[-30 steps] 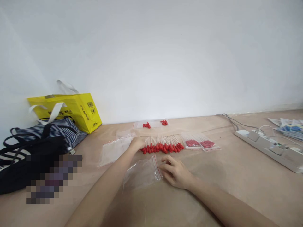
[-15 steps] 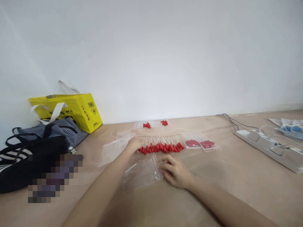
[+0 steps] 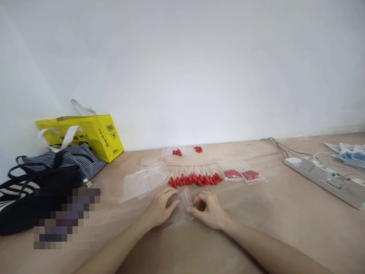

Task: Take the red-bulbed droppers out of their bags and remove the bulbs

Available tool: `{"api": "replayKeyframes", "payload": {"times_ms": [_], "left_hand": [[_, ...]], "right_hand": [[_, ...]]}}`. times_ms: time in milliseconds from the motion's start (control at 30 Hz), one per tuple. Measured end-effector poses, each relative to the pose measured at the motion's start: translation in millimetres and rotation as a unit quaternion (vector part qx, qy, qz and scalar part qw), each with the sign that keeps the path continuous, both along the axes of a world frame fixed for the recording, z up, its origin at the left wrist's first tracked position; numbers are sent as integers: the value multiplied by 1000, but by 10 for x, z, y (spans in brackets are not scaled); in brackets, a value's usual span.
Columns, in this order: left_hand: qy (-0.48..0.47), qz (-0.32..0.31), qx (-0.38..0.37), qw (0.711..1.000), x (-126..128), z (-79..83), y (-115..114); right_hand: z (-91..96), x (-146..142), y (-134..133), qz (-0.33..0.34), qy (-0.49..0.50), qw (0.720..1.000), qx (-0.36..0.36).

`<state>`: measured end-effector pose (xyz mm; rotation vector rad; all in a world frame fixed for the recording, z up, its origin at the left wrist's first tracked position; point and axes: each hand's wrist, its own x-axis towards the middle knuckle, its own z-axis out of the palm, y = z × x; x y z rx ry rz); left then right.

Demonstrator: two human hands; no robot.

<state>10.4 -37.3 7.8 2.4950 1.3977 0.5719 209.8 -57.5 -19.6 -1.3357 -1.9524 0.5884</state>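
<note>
A clear zip bag (image 3: 182,213) with a red zip line lies flat between my hands. My left hand (image 3: 160,208) rests over its left part, thumb and fingers apart. My right hand (image 3: 210,210) has curled fingers and a thumb at the zip edge, pinching it. Just beyond them is a row of pale sticks with red bulb-shaped heads (image 3: 194,178), heads toward me. Empty clear zip bags (image 3: 142,182) lie left of the row. To its right are two filled zip bags (image 3: 242,174) of red-headed sticks.
Near the wall lies another clear bag (image 3: 188,151) with two red clusters. A yellow bag (image 3: 105,133), a striped bag (image 3: 88,158) and a black bag (image 3: 40,190) stand at left. A white power strip (image 3: 327,182) with plugs and cables occupies the right, near printed packets (image 3: 352,154).
My left hand has come back from the left end of the stick row to the clear bag in front. The right thumb has moved onto the bag's zip edge.
</note>
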Motion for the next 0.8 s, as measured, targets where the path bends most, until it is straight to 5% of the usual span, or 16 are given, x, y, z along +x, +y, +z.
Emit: {"api": "replayKeyframes", "payload": {"times_ms": [133,233,433,567,800], "left_hand": [[38,-28,-23,999,-78,-175,-114],[51,-46,-36,997,-94,-190,-125],[-74,6,-37,997,-103,-187,-74],[-127,8,-65,990,-125,-189,18],[-82,18,-119,989,-104,-160,207]], "right_hand": [[-26,-43,-27,-54,-64,996,-6],[-11,-11,-39,-62,-92,992,62],[112,16,-71,136,-134,952,241],[133,24,-81,166,-147,918,330],[134,13,-111,235,-216,886,336]]}}
